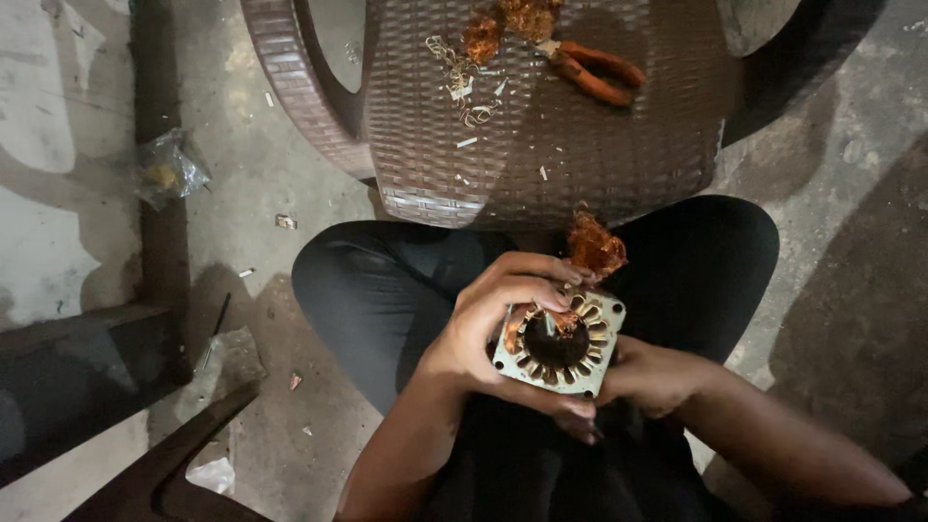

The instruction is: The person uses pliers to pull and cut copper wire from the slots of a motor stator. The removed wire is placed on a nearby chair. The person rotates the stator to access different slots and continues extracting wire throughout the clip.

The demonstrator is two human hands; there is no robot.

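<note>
A square metal motor stator (564,344) with a round slotted bore rests over my lap. My left hand (488,324) grips its left side, fingers curled over the top edge onto copper winding wire. A bundle of copper wire (594,246) sticks up from the stator's top edge. My right hand (650,377) holds the stator from below and the right, mostly hidden behind it.
A brown woven plastic chair (541,145) stands in front of my knees, carrying orange-handled pliers (597,72), copper wire clumps (503,24) and wire scraps. A crumpled plastic bag (169,169) lies on the concrete floor at left. A dark bench (77,377) sits lower left.
</note>
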